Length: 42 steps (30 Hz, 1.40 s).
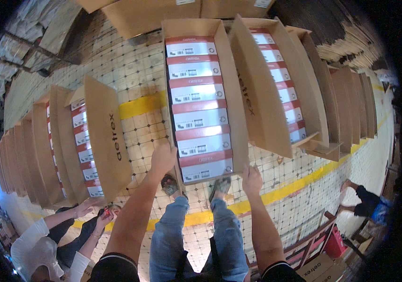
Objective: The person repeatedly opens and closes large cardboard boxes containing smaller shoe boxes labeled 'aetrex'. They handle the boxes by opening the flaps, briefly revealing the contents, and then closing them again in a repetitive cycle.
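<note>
Between rows of cartons [98,141], a long open carton [239,150] held a snug row of red-and-white shoeboxes [200,121], its walls keeping them aligned; the left hand [164,158] and right hand [252,180] gripped its opposite sides, apparently for balance.

Wearer's attire: black short fabric sleeves [115,269], each with a thin pale stripe near the hem; bare left hand [163,159] and bare right hand [252,179]; faded blue denim trousers [229,230]; narrow black hanging straps [214,256]; dark, mottled low-cut shoes [168,184].
</note>
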{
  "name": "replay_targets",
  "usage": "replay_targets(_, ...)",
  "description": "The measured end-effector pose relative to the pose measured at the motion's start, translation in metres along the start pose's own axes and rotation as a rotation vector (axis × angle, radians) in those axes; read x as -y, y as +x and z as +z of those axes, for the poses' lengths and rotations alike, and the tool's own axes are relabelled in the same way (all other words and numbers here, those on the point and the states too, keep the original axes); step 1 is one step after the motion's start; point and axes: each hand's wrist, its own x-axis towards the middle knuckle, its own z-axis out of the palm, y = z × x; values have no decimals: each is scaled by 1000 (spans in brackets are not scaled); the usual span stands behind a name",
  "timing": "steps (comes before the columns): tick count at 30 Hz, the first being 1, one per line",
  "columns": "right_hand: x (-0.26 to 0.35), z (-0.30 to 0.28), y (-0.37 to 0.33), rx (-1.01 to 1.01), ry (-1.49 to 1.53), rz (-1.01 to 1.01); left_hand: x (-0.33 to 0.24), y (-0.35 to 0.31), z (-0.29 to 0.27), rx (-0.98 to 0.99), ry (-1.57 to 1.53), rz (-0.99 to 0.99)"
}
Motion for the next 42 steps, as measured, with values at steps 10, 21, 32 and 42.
replay_targets(10, 19, 33, -20, -121, 131, -279, 69, -64, 41, -243, -366, -182)
replay_targets(21, -54, 135, -20, -167, 522, -516, 129, -164, 293, -772, -1292, -243)
replay_targets(32, 43, 42, 39, -698, 383, -946, 34, -132, 100, -1184, -756, 116)
replay_targets(42, 278, -165, 191, -701, 222, -607, -41, 48, -191, -1382, -360, 254)
